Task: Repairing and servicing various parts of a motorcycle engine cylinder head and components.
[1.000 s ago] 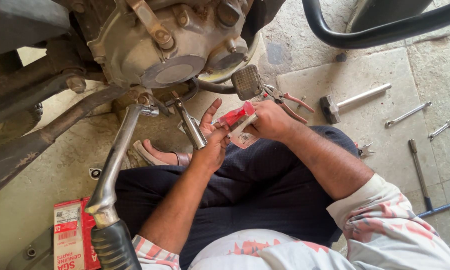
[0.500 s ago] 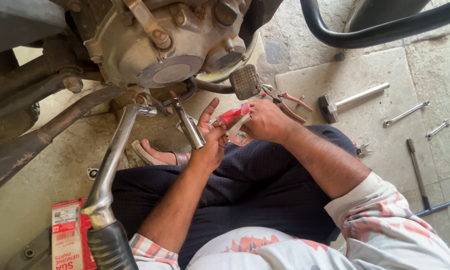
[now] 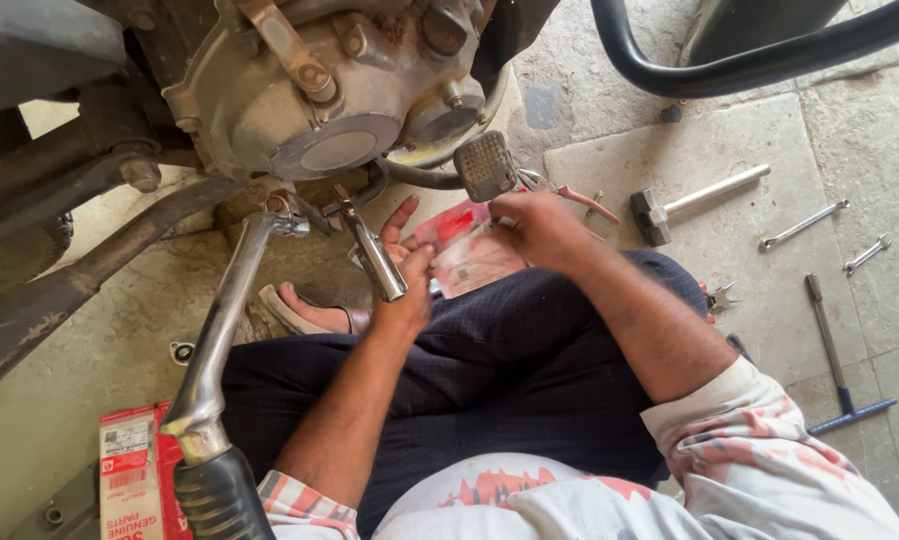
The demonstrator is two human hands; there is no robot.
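Note:
I sit on the floor under a motorcycle engine (image 3: pixel 320 90). Both my hands hold a small clear plastic packet with a red label (image 3: pixel 465 250) above my lap. My left hand (image 3: pixel 405 270) grips its left side, fingers spread upward. My right hand (image 3: pixel 535 228) pinches its upper right edge, just below the ridged foot peg (image 3: pixel 485 165). A short metal lever (image 3: pixel 375 250) sticks out beside my left hand. The packet's contents cannot be made out.
A long chrome kick lever with a black rubber grip (image 3: pixel 210 380) slants across the left. A red and white carton (image 3: pixel 135 475) lies at the bottom left. To the right lie a hammer (image 3: pixel 695 200), two spanners (image 3: pixel 805 225), a T-handle wrench (image 3: pixel 835 350) and red-handled pliers (image 3: pixel 580 200).
The packet has been turned from edge-on to flatter and spread wider between my hands. My right hand has shifted slightly along its top edge. The view has moved a little.

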